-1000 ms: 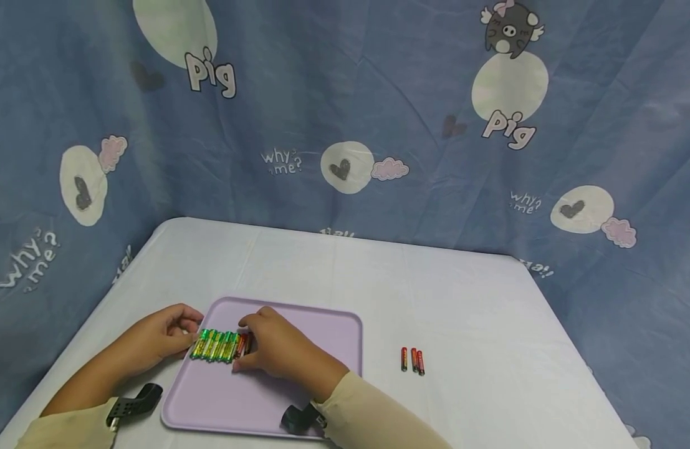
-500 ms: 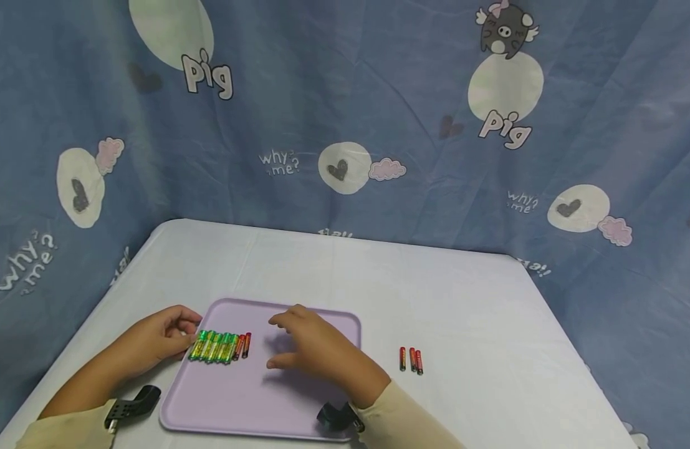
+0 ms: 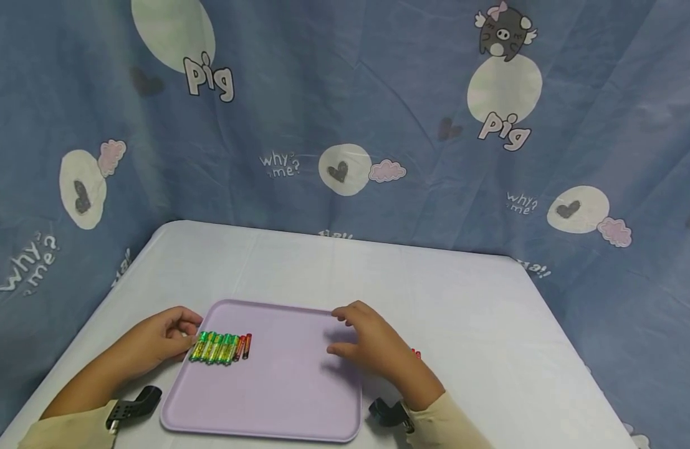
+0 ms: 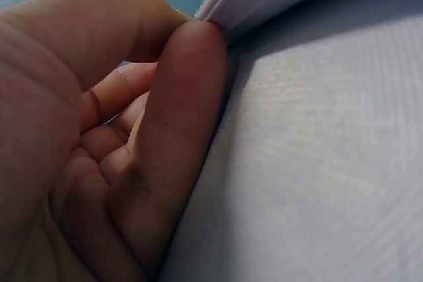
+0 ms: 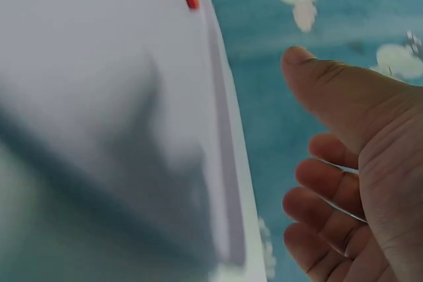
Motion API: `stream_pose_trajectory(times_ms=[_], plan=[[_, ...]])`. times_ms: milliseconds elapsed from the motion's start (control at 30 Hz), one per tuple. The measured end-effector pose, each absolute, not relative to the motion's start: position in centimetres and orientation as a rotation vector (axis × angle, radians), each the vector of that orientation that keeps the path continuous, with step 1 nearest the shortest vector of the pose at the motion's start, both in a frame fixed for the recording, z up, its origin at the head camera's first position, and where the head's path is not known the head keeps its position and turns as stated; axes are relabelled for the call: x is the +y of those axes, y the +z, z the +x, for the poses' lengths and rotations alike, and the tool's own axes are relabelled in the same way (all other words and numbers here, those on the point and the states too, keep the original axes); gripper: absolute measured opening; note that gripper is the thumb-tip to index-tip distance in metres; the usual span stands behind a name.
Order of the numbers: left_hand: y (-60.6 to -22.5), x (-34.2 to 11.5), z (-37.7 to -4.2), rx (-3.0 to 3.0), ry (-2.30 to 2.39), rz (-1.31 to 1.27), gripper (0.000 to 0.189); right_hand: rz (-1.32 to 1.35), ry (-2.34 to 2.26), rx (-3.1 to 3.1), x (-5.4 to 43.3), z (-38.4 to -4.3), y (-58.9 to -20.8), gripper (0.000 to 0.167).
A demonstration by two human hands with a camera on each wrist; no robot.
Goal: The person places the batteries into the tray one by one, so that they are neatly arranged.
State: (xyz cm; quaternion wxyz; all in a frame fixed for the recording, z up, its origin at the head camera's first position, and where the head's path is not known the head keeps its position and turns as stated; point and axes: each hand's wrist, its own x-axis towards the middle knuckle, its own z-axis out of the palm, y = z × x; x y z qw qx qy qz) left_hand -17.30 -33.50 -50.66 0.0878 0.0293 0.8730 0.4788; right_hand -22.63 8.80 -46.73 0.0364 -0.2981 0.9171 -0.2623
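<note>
My left hand (image 3: pixel 164 335) pinches the left rim of a lilac tray (image 3: pixel 283 399) between thumb and finger. In the left wrist view the fingertips (image 4: pixel 195 41) meet right at the tray's edge. Several green-and-gold batteries (image 3: pixel 214 347) lie side by side in a row inside the tray's left edge. Two slimmer red-and-black batteries (image 3: pixel 242 347) continue that row on its right end. Over the tray's right rim hovers my right hand (image 3: pixel 375 343), thumb and fingers spread apart, holding nothing. The right wrist view shows its palm (image 5: pixel 390 183) bare too.
Right of the tray, the tips of red batteries (image 3: pixel 416 353) show on the white tabletop (image 3: pixel 490 349), mostly hidden behind my right wrist. A blue patterned curtain (image 3: pixel 423 206) hangs behind the table and at its sides. Each wrist wears a black camera mount (image 3: pixel 134 405).
My right hand has let go of the red batteries at the row's end and moved right across the tray to its right rim. The left hand has stayed at the tray's edge.
</note>
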Motion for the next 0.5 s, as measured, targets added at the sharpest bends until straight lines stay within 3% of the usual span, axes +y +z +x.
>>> stream_pose_trajectory(times_ms=[500], plan=[[-50.4,-33.5,-17.2,2.597,1.425,0.101,0.04,-0.575,-0.768,2.897,16.7,-22.7,-48.1,0.064]])
